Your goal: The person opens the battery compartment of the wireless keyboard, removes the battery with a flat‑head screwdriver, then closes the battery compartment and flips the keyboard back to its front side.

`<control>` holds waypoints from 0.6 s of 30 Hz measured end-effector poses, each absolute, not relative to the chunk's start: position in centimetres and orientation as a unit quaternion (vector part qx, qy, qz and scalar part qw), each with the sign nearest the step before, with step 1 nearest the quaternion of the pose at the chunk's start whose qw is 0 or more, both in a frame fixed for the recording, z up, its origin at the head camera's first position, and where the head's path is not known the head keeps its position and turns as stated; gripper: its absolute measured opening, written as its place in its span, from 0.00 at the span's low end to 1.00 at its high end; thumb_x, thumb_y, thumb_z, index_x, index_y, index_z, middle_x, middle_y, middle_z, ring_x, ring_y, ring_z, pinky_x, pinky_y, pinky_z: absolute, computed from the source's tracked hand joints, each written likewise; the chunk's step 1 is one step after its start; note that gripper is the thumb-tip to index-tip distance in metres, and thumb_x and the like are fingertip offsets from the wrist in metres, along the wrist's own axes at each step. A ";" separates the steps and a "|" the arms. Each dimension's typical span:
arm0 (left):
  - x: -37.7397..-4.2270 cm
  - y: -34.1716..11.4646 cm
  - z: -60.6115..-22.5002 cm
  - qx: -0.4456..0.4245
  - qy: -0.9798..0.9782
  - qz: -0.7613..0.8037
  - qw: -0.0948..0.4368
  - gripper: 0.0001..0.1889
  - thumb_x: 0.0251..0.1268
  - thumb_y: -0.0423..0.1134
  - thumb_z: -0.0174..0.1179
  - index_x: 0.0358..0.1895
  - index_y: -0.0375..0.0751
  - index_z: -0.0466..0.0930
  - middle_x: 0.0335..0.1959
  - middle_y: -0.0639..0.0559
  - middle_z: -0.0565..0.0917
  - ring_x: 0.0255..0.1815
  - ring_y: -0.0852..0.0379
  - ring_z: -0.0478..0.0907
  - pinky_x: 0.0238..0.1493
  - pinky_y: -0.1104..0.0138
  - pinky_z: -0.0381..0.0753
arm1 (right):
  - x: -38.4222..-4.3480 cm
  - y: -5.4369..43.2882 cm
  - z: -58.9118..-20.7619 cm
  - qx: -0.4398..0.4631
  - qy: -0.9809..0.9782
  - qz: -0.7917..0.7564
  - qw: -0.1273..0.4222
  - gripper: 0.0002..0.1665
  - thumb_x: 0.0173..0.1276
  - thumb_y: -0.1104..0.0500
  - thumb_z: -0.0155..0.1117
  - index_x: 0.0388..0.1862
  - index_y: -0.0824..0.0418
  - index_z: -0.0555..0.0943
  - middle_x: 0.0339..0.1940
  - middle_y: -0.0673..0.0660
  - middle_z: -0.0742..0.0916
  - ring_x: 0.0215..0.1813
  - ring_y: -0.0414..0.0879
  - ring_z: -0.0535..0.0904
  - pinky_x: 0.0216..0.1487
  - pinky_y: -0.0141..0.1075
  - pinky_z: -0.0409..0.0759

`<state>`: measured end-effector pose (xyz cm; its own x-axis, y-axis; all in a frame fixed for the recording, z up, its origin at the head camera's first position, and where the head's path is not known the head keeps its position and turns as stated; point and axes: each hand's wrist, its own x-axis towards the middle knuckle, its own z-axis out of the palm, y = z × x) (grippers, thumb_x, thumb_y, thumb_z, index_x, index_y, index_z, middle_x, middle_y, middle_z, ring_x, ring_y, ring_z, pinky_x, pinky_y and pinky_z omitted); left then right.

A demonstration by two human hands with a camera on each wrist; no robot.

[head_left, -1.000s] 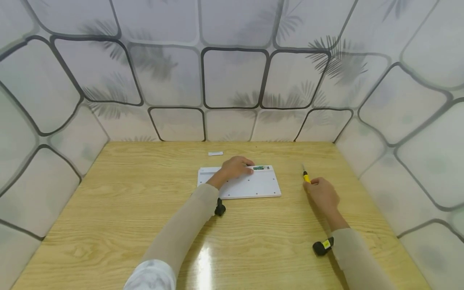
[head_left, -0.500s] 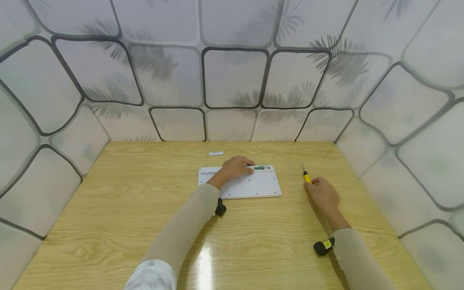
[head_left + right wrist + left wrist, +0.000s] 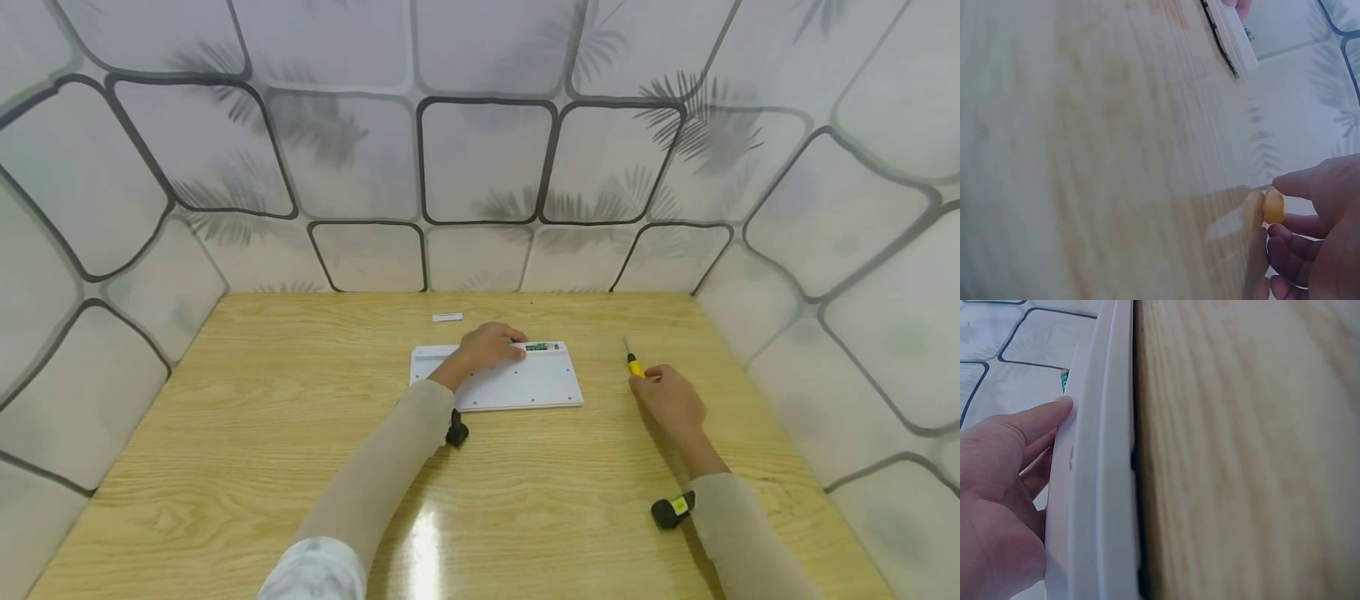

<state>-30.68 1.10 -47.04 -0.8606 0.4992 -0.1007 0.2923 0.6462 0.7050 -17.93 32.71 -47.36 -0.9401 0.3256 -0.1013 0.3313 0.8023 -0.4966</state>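
Observation:
A white keyboard (image 3: 517, 385) lies underside up on the table, with small screw spots across its back. In a slot along its raised far edge sits a green piece (image 3: 537, 347) that looks like a battery. My left hand (image 3: 486, 347) grips that edge, thumb on the near side and fingers reaching over the far side, partly hidden. To the right, my right hand (image 3: 670, 402) pinches the handle of a yellow and black screwdriver (image 3: 634, 366) at the table surface. Its shaft points away from me. In the right wrist view the yellow handle (image 3: 1274, 206) shows between thumb and fingers.
A small white strip (image 3: 447, 317), like a cover, lies behind the keyboard near the back of the wooden table (image 3: 247, 417). Patterned wall panels (image 3: 480, 167) close in the back and both sides. A black wrist camera (image 3: 672, 509) sits beside the right sleeve.
Almost nothing differs. Both hands keep their hold on the keyboard and the screwdriver, and the right hand shifts only very slightly.

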 end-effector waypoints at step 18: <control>-30.8 1.1 -47.2 0.220 0.899 0.351 0.141 0.19 0.71 0.52 0.62 0.62 0.58 0.82 0.68 0.55 0.78 0.73 0.50 0.69 0.73 0.47 0.63 | -19.3 31.4 -47.1 0.143 0.948 -0.276 -0.064 0.34 0.75 0.37 0.55 0.64 0.63 0.77 0.52 0.63 0.84 0.43 0.55 0.80 0.34 0.38 0.72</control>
